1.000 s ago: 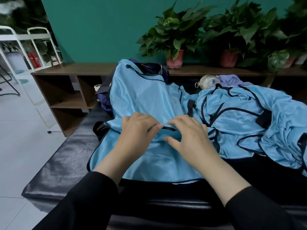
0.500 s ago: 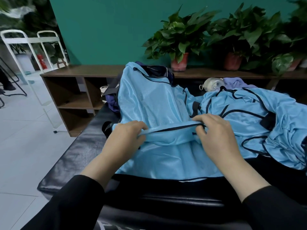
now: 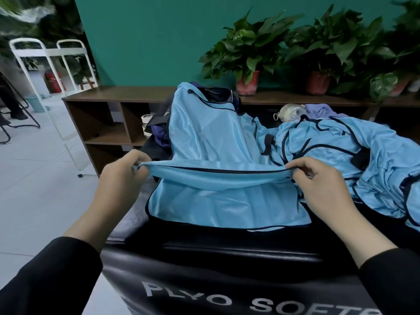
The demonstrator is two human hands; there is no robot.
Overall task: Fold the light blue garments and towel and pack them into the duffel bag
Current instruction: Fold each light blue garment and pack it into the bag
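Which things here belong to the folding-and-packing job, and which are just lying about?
Job:
- light blue garment, pinched by left hand and right hand
- heap of light blue garments
- dark duffel bag, partly hidden

Lying about:
- potted plants
- wooden shelf
- white rack

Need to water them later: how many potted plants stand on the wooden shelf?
3 pots show clearly: one behind the vest, one right of it, one near the right edge. A pale pot at the frame edge may be a fourth.
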